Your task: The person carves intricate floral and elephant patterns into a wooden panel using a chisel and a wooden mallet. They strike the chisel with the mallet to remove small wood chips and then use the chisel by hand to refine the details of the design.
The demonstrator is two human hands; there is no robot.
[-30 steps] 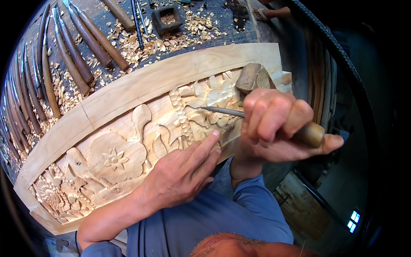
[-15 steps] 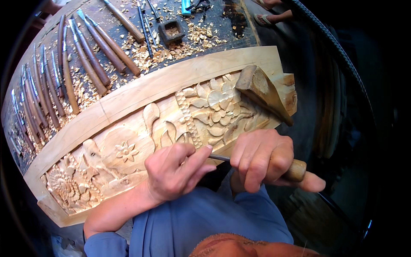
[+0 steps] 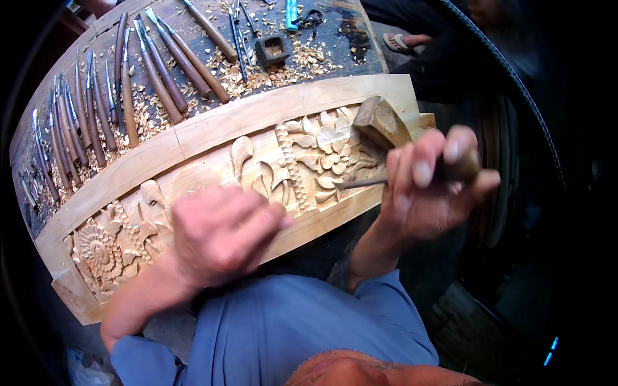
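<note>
A long pale wooden panel [image 3: 380, 90] carved with flowers, leaves and a bead border lies across the table. My right hand [image 3: 428, 186] grips a carving chisel [image 3: 362, 183] by its wooden handle, blade toward the carving at the panel's right part. Over the panel's middle, nearer to me, my left hand [image 3: 222, 231] is blurred, its fingers curled and nothing visible in them. A wooden mallet [image 3: 383, 121] rests on the panel's right end, partly hidden behind my right hand. The chisel's tip seems to be above the near edge of the carved area; contact cannot be judged.
Several chisels [image 3: 158, 74] lie in a fan on the dark table [image 3: 193, 48], among wood shavings [image 3: 273, 77]. Farther back are a small dark square box [image 3: 271, 50] and a turquoise object [image 3: 291, 14]. Another person's sandalled foot [image 3: 402, 42] shows beyond the table.
My hands have moved apart: the left went left and nearer to me, off the chisel's blade. The right rose and turned with the chisel, away from me. The whole view has shifted slightly.
</note>
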